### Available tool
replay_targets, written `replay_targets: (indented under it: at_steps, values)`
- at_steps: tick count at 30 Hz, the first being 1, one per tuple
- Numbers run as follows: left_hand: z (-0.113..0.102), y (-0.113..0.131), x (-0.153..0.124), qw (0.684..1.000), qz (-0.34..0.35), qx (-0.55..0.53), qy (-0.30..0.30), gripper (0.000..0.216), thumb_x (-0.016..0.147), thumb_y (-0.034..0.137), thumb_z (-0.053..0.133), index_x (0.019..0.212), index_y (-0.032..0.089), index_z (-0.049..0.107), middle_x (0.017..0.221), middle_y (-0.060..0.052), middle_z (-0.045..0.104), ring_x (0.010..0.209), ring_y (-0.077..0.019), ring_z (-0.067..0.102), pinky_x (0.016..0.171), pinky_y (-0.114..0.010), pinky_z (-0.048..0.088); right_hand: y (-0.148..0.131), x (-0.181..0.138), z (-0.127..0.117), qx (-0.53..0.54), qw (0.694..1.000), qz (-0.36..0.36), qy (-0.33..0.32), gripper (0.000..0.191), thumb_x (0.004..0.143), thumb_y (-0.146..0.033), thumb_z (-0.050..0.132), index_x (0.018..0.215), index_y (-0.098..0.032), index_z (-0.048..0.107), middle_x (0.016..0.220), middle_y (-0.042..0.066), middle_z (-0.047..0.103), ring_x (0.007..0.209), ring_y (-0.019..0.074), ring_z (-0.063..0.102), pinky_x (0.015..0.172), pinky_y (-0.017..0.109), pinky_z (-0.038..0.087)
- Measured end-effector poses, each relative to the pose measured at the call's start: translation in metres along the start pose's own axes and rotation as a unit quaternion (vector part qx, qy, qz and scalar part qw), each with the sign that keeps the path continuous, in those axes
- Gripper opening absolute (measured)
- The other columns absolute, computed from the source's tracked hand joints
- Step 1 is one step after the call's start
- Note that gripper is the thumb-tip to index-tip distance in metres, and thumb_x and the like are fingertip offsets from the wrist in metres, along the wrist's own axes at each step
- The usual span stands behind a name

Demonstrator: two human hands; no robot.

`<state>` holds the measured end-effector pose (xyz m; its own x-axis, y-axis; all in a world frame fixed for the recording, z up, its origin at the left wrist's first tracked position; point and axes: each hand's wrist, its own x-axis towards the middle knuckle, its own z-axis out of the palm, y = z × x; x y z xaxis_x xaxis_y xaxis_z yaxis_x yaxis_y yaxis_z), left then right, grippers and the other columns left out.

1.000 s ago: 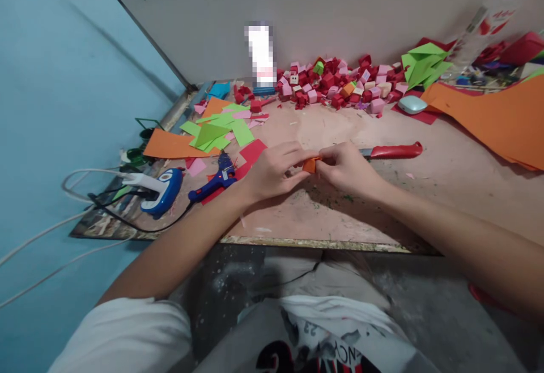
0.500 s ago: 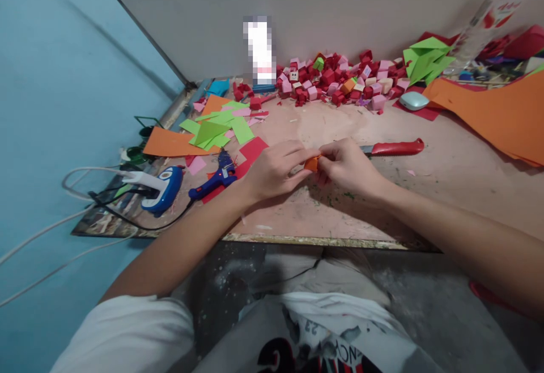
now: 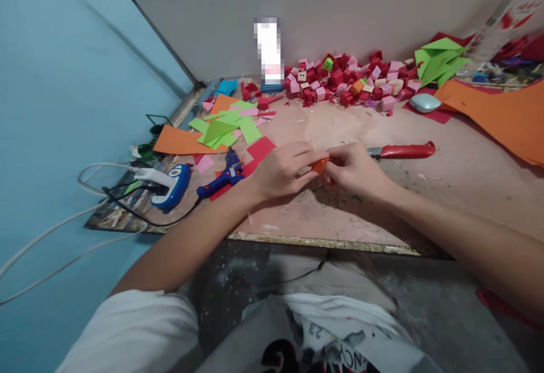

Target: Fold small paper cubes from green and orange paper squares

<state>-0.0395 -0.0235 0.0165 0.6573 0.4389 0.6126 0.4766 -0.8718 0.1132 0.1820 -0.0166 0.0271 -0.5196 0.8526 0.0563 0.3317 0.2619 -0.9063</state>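
Between my two hands is a small folded piece of orange paper (image 3: 319, 166), partly covered by fingers. My left hand (image 3: 285, 170) pinches its left side with thumb and forefinger. The fingers of my right hand (image 3: 355, 169) are closed on its right side. Just past my right hand lies a knife (image 3: 408, 150) with a red handle, its blade partly hidden behind the hand. A blue glue gun (image 3: 223, 177) rests left of my left hand, beside red paper (image 3: 260, 153).
Many small red and pink paper cubes (image 3: 340, 78) are heaped along the back wall. Green paper strips (image 3: 232, 126) lie at left, near a blue power adapter (image 3: 176, 186) with cables. Large orange sheets (image 3: 501, 115) and a pale rounded device (image 3: 425, 102) are at right.
The whole view has shifted slightly, so everything appears a little further right. Both hands keep their pinch on the orange paper, with hardly any finger movement.
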Motion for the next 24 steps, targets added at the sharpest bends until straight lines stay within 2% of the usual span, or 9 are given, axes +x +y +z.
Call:
replay_targets:
  at_steps: [16, 24]
  values:
    - [0.0025, -0.002, -0.0021, 1.0, 0.004, -0.004, -0.01, 0.03, 0.104, 0.027, 0.067, 0.133, 0.019, 0.069, 0.103, -0.01, 0.076, 0.095, -0.0214, 0.073, 0.082, -0.032, 0.058, 0.008, 0.0018, 0.0007, 0.015, 0.999, 0.026, -0.019, 0.024, 0.086, -0.011, 0.054, 0.08, -0.015, 0.077, 0.068, 0.007, 0.076, 0.059, 0.0207, 0.072, 0.057, 0.03, 0.055]
    - [0.0045, -0.0023, -0.0009, 1.0, 0.012, -0.009, 0.004, 0.028, 0.104, 0.025, 0.067, 0.131, 0.017, 0.07, 0.101, -0.01, 0.077, 0.093, -0.0203, 0.073, 0.08, -0.03, 0.056, 0.0053, 0.0009, -0.0003, 0.004, 1.0, 0.019, -0.004, 0.026, 0.086, -0.01, 0.051, 0.075, -0.016, 0.073, 0.067, 0.006, 0.075, 0.058, 0.0193, 0.07, 0.056, 0.028, 0.052]
